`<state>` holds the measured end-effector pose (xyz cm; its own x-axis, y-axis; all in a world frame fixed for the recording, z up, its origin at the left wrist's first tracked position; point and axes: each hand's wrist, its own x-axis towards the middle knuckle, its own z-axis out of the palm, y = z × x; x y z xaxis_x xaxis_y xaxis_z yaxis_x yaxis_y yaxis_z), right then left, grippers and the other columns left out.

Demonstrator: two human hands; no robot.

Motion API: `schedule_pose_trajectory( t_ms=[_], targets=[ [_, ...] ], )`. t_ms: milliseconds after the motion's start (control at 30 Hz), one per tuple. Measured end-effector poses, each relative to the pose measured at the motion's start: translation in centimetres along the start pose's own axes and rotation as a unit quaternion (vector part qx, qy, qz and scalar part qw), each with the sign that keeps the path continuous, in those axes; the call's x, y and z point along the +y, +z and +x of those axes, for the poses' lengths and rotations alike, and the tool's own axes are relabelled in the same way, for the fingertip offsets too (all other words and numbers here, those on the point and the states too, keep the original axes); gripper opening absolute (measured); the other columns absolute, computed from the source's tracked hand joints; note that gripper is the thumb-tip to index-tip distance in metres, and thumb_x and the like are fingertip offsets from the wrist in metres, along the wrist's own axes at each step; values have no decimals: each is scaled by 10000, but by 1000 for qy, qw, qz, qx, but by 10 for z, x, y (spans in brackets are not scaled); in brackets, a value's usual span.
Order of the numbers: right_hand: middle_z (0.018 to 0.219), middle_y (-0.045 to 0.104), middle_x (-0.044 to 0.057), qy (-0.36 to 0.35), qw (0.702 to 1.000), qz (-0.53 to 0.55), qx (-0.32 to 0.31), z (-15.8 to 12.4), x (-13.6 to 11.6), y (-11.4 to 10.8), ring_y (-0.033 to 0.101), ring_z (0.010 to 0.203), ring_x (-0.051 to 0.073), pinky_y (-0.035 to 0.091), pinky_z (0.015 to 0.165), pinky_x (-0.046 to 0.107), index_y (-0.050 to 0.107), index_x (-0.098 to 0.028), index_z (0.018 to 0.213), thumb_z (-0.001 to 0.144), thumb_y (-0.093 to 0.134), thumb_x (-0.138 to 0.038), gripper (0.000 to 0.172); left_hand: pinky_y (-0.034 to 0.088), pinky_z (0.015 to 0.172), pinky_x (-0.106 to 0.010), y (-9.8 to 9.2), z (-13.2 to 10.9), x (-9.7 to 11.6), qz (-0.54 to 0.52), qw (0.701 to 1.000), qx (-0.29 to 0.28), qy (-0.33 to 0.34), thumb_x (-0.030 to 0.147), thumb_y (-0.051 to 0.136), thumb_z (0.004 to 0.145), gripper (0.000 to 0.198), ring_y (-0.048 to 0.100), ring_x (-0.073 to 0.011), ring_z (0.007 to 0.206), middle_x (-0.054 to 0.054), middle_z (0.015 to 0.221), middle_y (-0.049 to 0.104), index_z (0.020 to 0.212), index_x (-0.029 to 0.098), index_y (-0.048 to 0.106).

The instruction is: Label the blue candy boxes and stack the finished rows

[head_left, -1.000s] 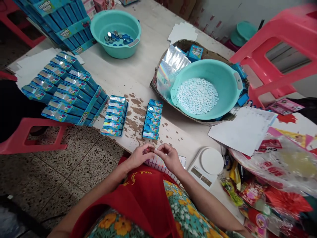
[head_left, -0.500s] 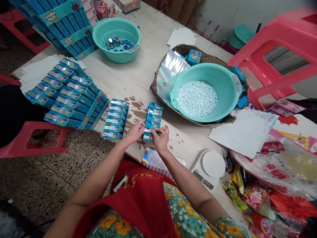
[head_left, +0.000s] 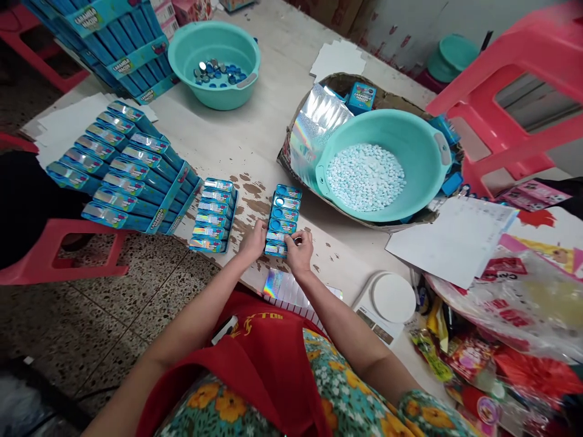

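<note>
A short row of small blue open boxes [head_left: 282, 220] lies on the worn white table [head_left: 255, 130]. My left hand [head_left: 253, 240] pinches the left side of the nearest box in that row. My right hand [head_left: 299, 251] pinches its right side, fingers curled. A second row of blue boxes with shiny lids [head_left: 213, 215] lies just to the left. A strip of holographic labels [head_left: 291, 290] rests at the table edge below my hands.
A teal basin of white tablets [head_left: 378, 165] sits in a cardboard tray at right, with holographic foil [head_left: 314, 121] beside it. Another teal basin with small caps [head_left: 214, 56] stands at the back. Stacked blue cartons [head_left: 122, 167] fill the left. A white scale [head_left: 385, 303], papers, candy bags and pink stools surround.
My hands moved from the table's near edge forward to the nearest box in the row and now grip it from both sides.
</note>
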<state>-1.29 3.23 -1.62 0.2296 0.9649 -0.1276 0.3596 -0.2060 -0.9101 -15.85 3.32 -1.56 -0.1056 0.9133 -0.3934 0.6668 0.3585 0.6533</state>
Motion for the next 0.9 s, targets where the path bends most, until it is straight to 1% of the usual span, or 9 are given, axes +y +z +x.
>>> schedule_pose_trajectory(
  t_ms=[67,167,267,333,400,467,567,700,900],
  targets=[
    [870,532,9,11,999,41,-17,-3,6,-11,494,718,125,417,688,260,513,-189,896,774,522,-382,228,416,648,-315,4,-11,-1,142,990,15,-20,329,321,902,281,598,-235,772,-91,854,620,1112,190,446],
    [962,574,54,31,999,-6,-43,-16,21,-39,534,813,156,423,707,276,493,-185,1044,820,470,-445,344,421,691,-331,7,-34,-12,212,976,37,-8,358,306,910,326,589,-257,877,-117,967,620,1152,182,436],
    [849,622,44,34,963,-189,-189,-35,40,-64,541,783,185,398,699,294,587,-196,870,732,611,-453,293,421,759,-332,10,-60,-24,196,978,43,46,343,322,908,288,554,-245,946,-109,999,604,1039,176,517],
    [708,621,8,14,918,-270,-291,-45,48,-72,537,728,182,378,681,289,612,-210,767,687,679,-367,188,406,840,-334,16,-72,-27,162,980,-4,116,332,370,892,262,525,-231,989,-95,1021,598,988,179,559],
    [655,609,-10,-23,899,-278,-338,-51,51,-74,532,696,166,372,667,271,620,-213,731,712,659,-267,69,385,896,-330,23,-79,-27,114,974,-67,183,315,427,867,244,505,-219,1024,-78,1069,594,1010,190,580],
    [689,613,-6,-57,903,-247,-347,-51,49,-73,532,688,148,381,654,252,619,-204,727,754,607,-204,29,399,868,-308,31,-80,-27,66,970,-127,194,292,447,852,222,530,-201,976,-57,1020,621,974,198,607],
    [738,609,15,-90,910,-251,-316,-49,44,-71,534,729,157,404,679,259,618,-194,732,787,576,-186,69,427,747,-263,38,-76,-28,2,978,-176,116,253,432,841,204,577,-171,818,-33,839,652,822,188,624],
    [870,593,66,-176,900,-300,-261,-56,38,-65,518,858,203,420,777,319,643,-209,956,846,539,-279,167,436,660,-237,39,-72,-29,-65,984,-160,48,243,445,809,167,579,-148,728,-13,779,634,858,180,591],
    [1064,575,110,-270,849,-327,-317,-78,37,-54,506,949,227,438,815,357,584,-212,1130,880,477,-264,277,424,535,-235,43,-70,-26,-84,988,-132,15,216,454,783,156,531,-140,565,29,611,555,904,192,551]
  ],
)
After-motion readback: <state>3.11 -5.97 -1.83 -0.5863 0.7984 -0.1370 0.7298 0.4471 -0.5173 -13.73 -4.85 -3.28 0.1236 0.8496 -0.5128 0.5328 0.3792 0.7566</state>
